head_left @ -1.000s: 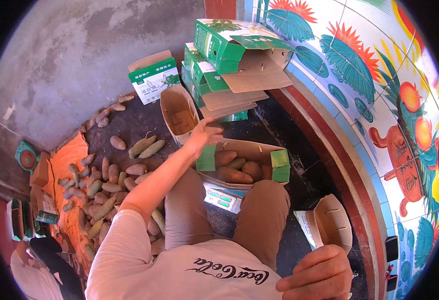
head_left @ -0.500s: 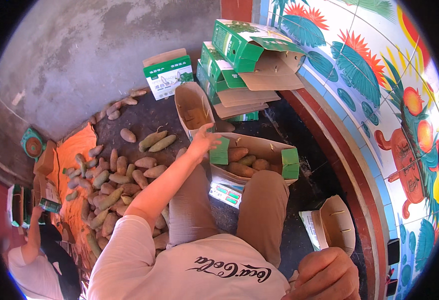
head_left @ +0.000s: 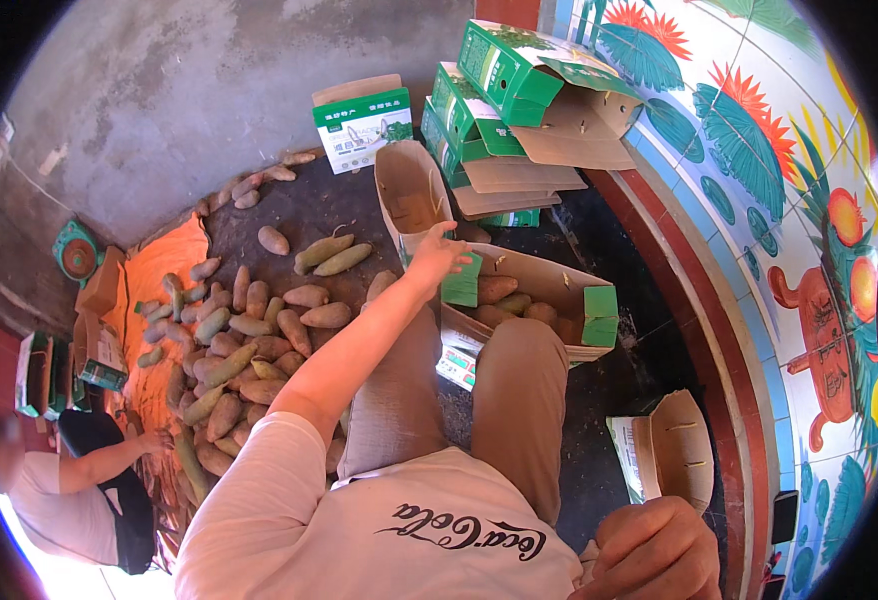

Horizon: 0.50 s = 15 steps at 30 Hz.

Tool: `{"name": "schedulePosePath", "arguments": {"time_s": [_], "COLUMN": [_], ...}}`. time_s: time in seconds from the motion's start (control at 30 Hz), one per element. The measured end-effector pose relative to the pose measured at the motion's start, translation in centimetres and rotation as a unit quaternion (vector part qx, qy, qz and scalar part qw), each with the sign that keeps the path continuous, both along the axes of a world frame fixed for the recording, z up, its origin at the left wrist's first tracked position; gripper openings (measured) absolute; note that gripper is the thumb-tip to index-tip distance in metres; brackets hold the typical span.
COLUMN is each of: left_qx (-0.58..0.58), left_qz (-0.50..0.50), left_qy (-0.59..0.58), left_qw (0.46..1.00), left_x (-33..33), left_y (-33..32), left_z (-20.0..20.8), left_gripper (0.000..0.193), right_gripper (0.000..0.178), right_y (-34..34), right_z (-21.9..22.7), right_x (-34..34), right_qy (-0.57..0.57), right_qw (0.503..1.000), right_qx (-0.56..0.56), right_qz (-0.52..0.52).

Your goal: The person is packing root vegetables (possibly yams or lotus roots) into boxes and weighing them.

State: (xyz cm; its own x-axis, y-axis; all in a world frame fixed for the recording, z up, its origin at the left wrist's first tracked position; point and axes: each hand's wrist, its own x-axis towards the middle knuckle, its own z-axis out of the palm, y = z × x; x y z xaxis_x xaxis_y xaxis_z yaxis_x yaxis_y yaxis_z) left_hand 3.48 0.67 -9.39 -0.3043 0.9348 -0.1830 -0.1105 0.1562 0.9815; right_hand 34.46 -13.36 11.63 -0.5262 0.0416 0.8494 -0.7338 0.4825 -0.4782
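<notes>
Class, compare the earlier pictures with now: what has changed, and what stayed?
The co-worker's hand has moved down and rightward, from the cartons to beside the root pile. The scene sits further right in view. The left hand stays by the green flap of the open box, the right hand curled low; the roots inside look unchanged.

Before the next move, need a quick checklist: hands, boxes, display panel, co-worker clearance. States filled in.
1. Left hand empty: ok, fingers spread, nothing seen in the grip.
2. Right hand empty: cannot tell, fingers curled and palm hidden.
3. Box in front of the knees open on top: ok, tubers show inside.
4. Display panel fully visible: not ok, only part shows, below the box and between the legs.
5. Box beyond the left hand open: ok, no tubers seen in it.
6. Co-worker's hand clear of both hands: ok, over at the pile's left side.
</notes>
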Motion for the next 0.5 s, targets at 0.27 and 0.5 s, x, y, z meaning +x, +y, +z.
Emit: {"name": "schedulePosePath", "arguments": {"time_s": [0.27,0.5], "left_qx": [-0.015,-0.02], "left_qz": [0.009,0.014], "left_qy": [0.015,0.023], "left_qw": [1.0,0.999], "left_x": [0.0,0.7], "left_y": [0.2,0.7], "left_z": [-0.1,-0.1], "left_gripper": [0.049,0.048], "right_gripper": [0.019,0.045], "right_y": [-0.2,0.3], "right_z": [-1.8,-1.3], "right_x": [2.2,1.7], "right_qy": [-0.07,0.002], "right_qw": [0.996,1.0], "right_qx": [-0.048,0.004], "right_qz": [-0.036,-0.001]}}
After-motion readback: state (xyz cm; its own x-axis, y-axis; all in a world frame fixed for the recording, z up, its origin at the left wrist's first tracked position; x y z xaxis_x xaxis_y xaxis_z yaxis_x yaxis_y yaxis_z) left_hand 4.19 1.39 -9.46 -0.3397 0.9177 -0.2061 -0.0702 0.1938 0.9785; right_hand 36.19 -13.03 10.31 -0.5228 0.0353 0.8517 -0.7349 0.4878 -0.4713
